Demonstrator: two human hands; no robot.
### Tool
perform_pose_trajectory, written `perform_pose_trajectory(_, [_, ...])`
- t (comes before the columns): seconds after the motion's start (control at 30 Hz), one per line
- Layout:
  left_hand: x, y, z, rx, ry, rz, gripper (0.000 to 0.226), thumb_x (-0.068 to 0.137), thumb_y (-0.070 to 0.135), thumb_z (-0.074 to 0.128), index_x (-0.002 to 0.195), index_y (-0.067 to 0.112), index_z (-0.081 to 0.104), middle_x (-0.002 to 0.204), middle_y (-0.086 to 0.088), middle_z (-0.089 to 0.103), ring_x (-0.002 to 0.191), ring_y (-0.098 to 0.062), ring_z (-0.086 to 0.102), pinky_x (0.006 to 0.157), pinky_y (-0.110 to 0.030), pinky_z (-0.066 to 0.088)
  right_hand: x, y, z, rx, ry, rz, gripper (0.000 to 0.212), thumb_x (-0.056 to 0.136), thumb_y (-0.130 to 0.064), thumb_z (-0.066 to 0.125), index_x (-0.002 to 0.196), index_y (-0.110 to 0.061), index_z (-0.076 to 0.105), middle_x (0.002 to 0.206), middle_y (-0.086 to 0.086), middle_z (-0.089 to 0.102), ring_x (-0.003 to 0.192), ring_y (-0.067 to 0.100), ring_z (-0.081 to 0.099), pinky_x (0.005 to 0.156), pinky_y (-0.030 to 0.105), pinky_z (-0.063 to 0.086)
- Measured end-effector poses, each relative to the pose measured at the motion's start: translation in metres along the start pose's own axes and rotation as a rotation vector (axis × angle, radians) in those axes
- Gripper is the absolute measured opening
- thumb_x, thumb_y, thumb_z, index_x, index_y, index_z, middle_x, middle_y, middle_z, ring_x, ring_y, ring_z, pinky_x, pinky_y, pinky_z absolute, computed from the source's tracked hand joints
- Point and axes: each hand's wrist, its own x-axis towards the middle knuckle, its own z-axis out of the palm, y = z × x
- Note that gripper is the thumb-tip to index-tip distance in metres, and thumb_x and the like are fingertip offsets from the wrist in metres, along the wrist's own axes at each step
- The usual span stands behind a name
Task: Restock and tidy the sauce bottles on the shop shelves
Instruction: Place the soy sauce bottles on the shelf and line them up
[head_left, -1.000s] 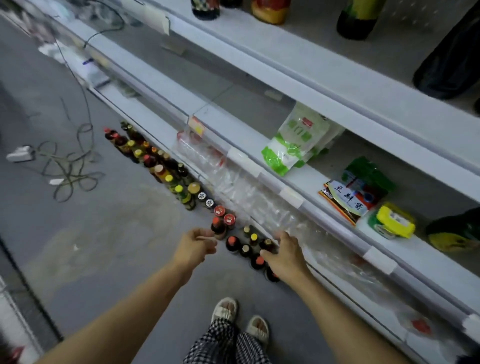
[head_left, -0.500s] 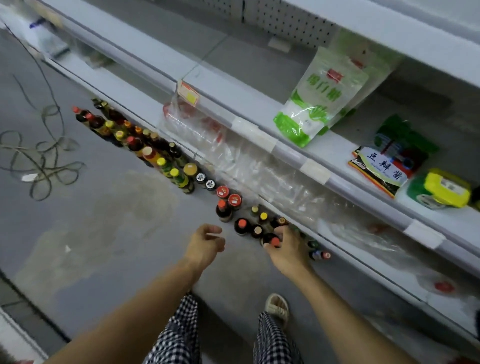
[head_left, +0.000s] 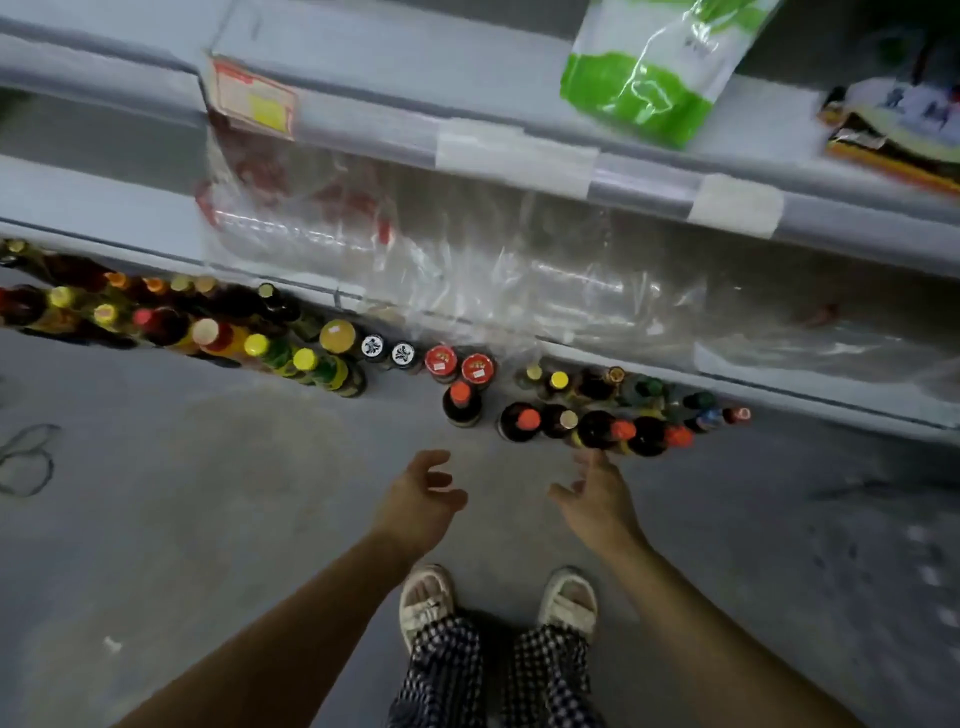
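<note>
Several sauce bottles stand in a long row on the grey floor along the foot of the shelf unit (head_left: 363, 119). A dark bottle with an orange cap (head_left: 461, 400) stands a little apart, ahead of my left hand. A tight cluster of dark bottles with orange caps (head_left: 597, 423) sits just beyond my right hand. My left hand (head_left: 421, 496) hovers open above the floor, holding nothing. My right hand (head_left: 597, 496) is open too, its fingertips close to the nearest bottle of the cluster.
Crumpled clear plastic wrap (head_left: 467, 270) covers the bottom shelf. A green and white pouch (head_left: 649, 67) and flat packets (head_left: 893, 130) lie on the shelf above. My two feet in pale shoes (head_left: 498, 603) stand below the hands. A cable (head_left: 26, 462) lies at far left.
My head has tilted down and closer to the floor. My right hand has drawn back off the bottle cluster and opened; my left hand has opened its fingers.
</note>
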Motion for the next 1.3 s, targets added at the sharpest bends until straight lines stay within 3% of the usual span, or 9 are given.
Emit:
perform_pose_trajectory(0.13, [0.073, -0.025, 0.018, 0.043, 0.036, -0.026, 0.047, 0.089, 0.01, 0.06, 0.133, 0.018, 0.044, 0.116, -0.005, 0.053, 0.082, -0.018, 0.057, 0.059, -0.025, 0.045, 0.051, 0.025, 0.041, 0.094, 0.04, 0.024, 0.061, 0.088, -0.013, 0.062, 0.141, -0.014, 0.032, 0.145, 0.006, 0.037, 0.125, 0.026, 0.046, 0.09, 0.031, 0.043])
perform_pose_trajectory(0.33, [0.185, -0.057, 0.045, 0.082, 0.149, 0.044, 0.064, 0.088, 0.015, 0.063, 0.143, 0.019, 0.03, 0.139, -0.009, 0.044, 0.118, -0.026, 0.051, 0.094, -0.041, 0.049, 0.132, 0.056, 0.096, 0.197, 0.114, -0.072, 0.074, 0.09, -0.012, 0.061, 0.15, -0.019, 0.019, 0.155, 0.001, 0.026, 0.14, 0.02, 0.03, 0.107, 0.03, 0.032])
perform_pose_trajectory(0.47, [0.241, -0.066, 0.059, 0.039, 0.273, 0.21, 0.065, 0.087, 0.014, 0.064, 0.143, 0.021, 0.031, 0.143, -0.003, 0.042, 0.127, -0.023, 0.044, 0.104, -0.043, 0.041, 0.173, 0.071, 0.13, 0.245, 0.201, -0.178, 0.07, 0.088, -0.018, 0.065, 0.147, -0.019, 0.028, 0.148, 0.0, 0.037, 0.136, 0.017, 0.035, 0.106, 0.023, 0.029])
perform_pose_trajectory(0.6, [0.279, -0.074, 0.073, -0.002, 0.276, 0.31, 0.049, 0.088, 0.019, 0.063, 0.133, 0.022, 0.045, 0.128, -0.001, 0.055, 0.12, -0.02, 0.05, 0.098, -0.031, 0.04, 0.208, 0.081, 0.151, 0.292, 0.275, -0.213, 0.056, 0.088, -0.022, 0.064, 0.138, -0.018, 0.04, 0.134, 0.001, 0.052, 0.127, 0.019, 0.045, 0.09, 0.014, 0.029])
perform_pose_trajectory(0.87, [0.306, -0.089, 0.072, 0.006, 0.272, 0.484, 0.044, 0.088, 0.027, 0.064, 0.129, 0.019, 0.05, 0.117, 0.008, 0.057, 0.109, -0.006, 0.05, 0.09, -0.023, 0.041, 0.229, 0.094, 0.159, 0.244, 0.348, -0.387, 0.045, 0.088, -0.027, 0.064, 0.126, -0.009, 0.049, 0.117, 0.001, 0.057, 0.113, 0.014, 0.05, 0.095, 0.019, 0.033])
perform_pose_trajectory(1.03, [0.302, -0.085, 0.05, 0.024, 0.281, 0.487, 0.042, 0.089, 0.029, 0.062, 0.129, 0.02, 0.05, 0.127, 0.0, 0.058, 0.116, -0.016, 0.052, 0.09, -0.025, 0.039, 0.22, 0.085, 0.149, 0.185, 0.298, -0.45, 0.042, 0.087, -0.024, 0.066, 0.122, -0.008, 0.052, 0.107, -0.004, 0.054, 0.106, 0.011, 0.049, 0.087, 0.015, 0.033])
perform_pose_trajectory(1.13, [0.285, -0.075, 0.033, 0.048, 0.274, 0.52, 0.039, 0.091, 0.031, 0.059, 0.127, 0.018, 0.051, 0.121, 0.004, 0.058, 0.112, -0.014, 0.053, 0.094, -0.029, 0.043, 0.21, 0.073, 0.134, 0.19, 0.262, -0.484, 0.04, 0.087, -0.026, 0.064, 0.121, -0.007, 0.052, 0.107, -0.002, 0.056, 0.103, 0.011, 0.051, 0.086, 0.017, 0.037])
perform_pose_trajectory(1.2, [0.269, -0.067, 0.021, 0.025, 0.287, 0.532, 0.036, 0.091, 0.034, 0.058, 0.122, 0.017, 0.053, 0.115, 0.002, 0.06, 0.107, -0.014, 0.056, 0.091, -0.031, 0.046, 0.199, 0.059, 0.121, 0.215, 0.238, -0.505, 0.036, 0.089, -0.026, 0.062, 0.119, -0.009, 0.052, 0.106, -0.002, 0.058, 0.101, 0.008, 0.051, 0.086, 0.009, 0.037])
perform_pose_trajectory(1.3, [0.236, -0.052, 0.002, -0.117, 0.314, 0.546, 0.026, 0.093, 0.035, 0.054, 0.112, 0.017, 0.056, 0.101, 0.006, 0.064, 0.097, -0.01, 0.06, 0.086, -0.027, 0.047, 0.179, 0.031, 0.096, 0.266, 0.205, -0.49, 0.021, 0.092, -0.024, 0.058, 0.11, -0.016, 0.052, 0.091, -0.011, 0.055, 0.088, 0.003, 0.049, 0.068, -0.006, 0.031])
